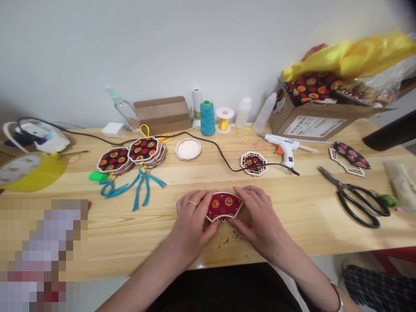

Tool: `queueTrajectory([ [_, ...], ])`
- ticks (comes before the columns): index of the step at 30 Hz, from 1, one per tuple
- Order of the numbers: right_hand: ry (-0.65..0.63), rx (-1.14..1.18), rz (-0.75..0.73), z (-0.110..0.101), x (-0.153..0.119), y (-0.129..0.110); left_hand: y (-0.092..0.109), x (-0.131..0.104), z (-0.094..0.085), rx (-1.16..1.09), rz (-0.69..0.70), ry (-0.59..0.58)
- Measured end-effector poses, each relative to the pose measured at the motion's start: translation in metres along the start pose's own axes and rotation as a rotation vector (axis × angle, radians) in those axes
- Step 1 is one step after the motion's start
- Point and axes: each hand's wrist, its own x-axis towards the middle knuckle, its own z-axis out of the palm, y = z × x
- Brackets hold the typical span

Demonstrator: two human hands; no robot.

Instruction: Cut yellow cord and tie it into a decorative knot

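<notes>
Wooden tabletop (146, 234), beneath both hands; black-handled scissors (354, 195), well right of the grip; red patterned fan-shaped piece (224, 205), pinched at its two ends between left hand (195, 221) and right hand (258, 219).

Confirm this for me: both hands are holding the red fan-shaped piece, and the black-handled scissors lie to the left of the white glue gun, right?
Not quite: the black-handled scissors lie to the right of the white glue gun, as the head view shows. The left hand and right hand do both hold the red fan-shaped piece.
</notes>
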Motion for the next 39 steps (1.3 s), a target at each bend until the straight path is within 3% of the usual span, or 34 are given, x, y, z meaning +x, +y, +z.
queueTrajectory([
  [8, -0.034, 0.100, 0.026, -0.011, -0.001, -0.002, 0.003, -0.002, -0.003, -0.106, 0.054, 0.063],
  [14, -0.031, 0.428, 0.214, -0.023, 0.002, 0.001, 0.005, -0.005, -0.007, -0.072, 0.135, 0.054],
  [19, -0.099, 0.676, 0.317, -0.026, 0.010, -0.002, 0.009, -0.004, -0.008, -0.031, 0.246, 0.077],
  [25, -0.027, 0.624, 0.304, -0.022, 0.009, -0.004, 0.009, -0.005, -0.007, -0.027, 0.278, 0.076],
  [33, 0.050, 0.564, 0.289, -0.023, 0.006, -0.008, 0.015, -0.010, -0.010, -0.163, 0.156, 0.015],
  [36, 0.048, 0.541, 0.280, -0.025, 0.006, -0.008, 0.019, -0.011, -0.015, -0.321, 0.010, -0.073],
  [39, 0.032, 0.527, 0.262, -0.025, 0.005, -0.008, 0.020, -0.011, -0.021, -0.622, -0.200, -0.158],
])
